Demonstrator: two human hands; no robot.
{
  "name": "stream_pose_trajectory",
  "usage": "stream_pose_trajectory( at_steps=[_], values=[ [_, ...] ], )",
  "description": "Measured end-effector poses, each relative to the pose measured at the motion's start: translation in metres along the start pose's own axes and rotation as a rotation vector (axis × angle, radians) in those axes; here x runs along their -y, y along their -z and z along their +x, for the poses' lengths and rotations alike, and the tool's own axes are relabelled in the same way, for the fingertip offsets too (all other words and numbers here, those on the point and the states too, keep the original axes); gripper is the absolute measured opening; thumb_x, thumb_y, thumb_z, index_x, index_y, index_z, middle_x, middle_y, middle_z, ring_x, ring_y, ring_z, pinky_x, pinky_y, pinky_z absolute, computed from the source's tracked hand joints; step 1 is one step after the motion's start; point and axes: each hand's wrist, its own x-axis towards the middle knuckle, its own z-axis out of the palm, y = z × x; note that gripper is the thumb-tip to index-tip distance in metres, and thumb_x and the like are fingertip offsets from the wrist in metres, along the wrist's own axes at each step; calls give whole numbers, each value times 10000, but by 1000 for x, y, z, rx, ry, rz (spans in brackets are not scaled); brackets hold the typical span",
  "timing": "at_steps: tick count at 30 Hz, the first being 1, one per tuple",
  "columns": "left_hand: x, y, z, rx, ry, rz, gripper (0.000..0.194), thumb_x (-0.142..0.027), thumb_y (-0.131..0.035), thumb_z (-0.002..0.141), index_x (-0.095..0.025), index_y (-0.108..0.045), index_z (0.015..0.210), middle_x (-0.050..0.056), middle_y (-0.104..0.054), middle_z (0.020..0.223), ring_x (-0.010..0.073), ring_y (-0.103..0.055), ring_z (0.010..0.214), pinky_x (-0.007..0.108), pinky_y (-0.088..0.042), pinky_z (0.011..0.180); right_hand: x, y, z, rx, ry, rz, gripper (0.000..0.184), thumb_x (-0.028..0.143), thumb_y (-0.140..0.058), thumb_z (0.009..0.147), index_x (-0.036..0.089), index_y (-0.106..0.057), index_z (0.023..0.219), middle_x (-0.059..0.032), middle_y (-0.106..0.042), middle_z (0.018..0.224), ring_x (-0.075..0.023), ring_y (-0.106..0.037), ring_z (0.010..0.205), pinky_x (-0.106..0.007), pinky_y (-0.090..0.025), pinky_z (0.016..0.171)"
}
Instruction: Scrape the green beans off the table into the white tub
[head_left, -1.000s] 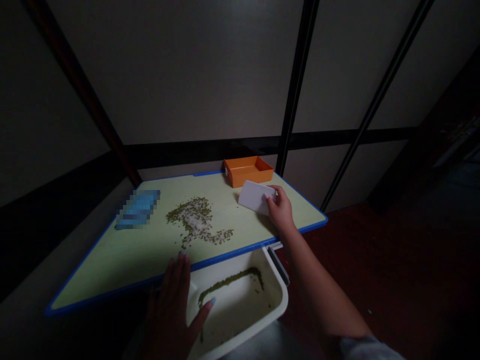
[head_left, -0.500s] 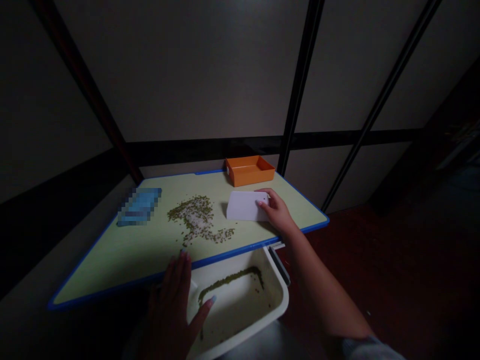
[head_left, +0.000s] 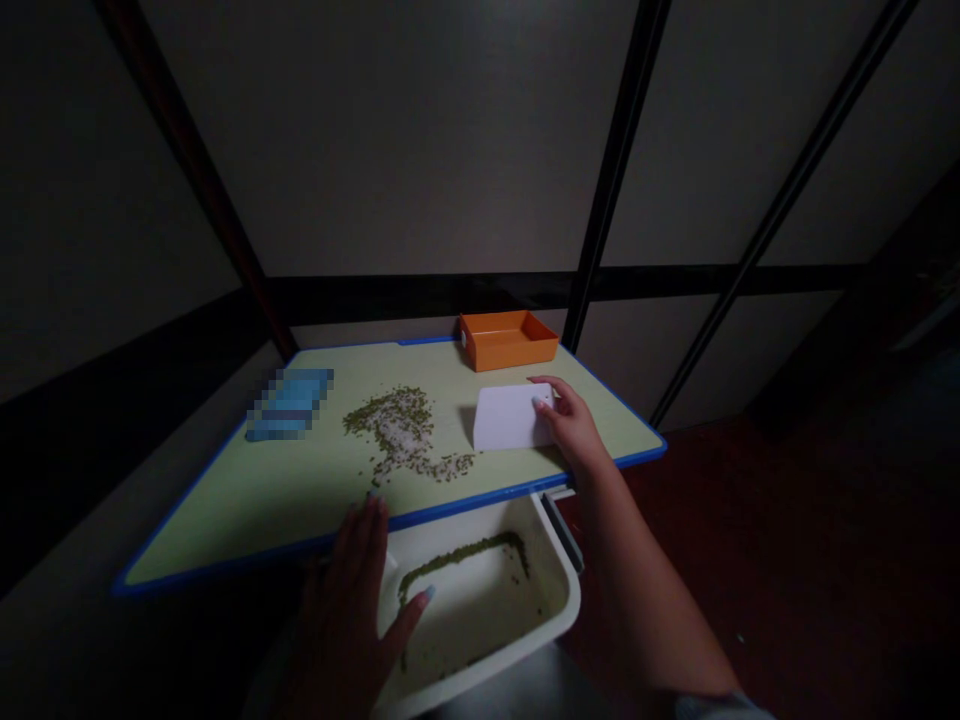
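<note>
My right hand (head_left: 571, 422) grips the right end of a flat white scraper (head_left: 511, 417), thumb on its near face, over the right part of the table. Left of the scraper, a loose pile of small green and whitish grains (head_left: 397, 430) is spread on the tabletop, with a thin tail reaching toward the scraper. My left hand (head_left: 360, 590) has its fingers stretched out at the table's front edge, thumb apart, over the left side of a white bin (head_left: 559, 605). Green grains line the inside of that bin, which sits below the table edge. The left hand holds nothing visible.
The pale green table (head_left: 247, 510) has a raised blue rim. An orange open tray (head_left: 514, 350) stands at its back right. A blue item, blurred out (head_left: 292, 403), lies at the left edge. Dark-framed wall panels (head_left: 420, 150) rise right behind the table.
My right hand has shifted the scraper slightly right and toward me, away from the pile. The view has turned a little. My left hand stays at the table edge.
</note>
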Motion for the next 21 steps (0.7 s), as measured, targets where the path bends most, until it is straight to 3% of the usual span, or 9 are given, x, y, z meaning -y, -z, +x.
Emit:
stream_pose_trajectory(
  at_steps=[21],
  values=[
    [-1, 2, 1, 3, 7, -11, 794, -456, -392, 893, -206, 13, 1529, 160, -278, 1573, 333, -260, 1441, 588, -333, 1050, 2, -2, -1, 128, -26, 56, 400, 326, -637, 708, 207, -629, 1089, -17, -637, 828, -138, -512, 649, -227, -385, 552]
  ],
)
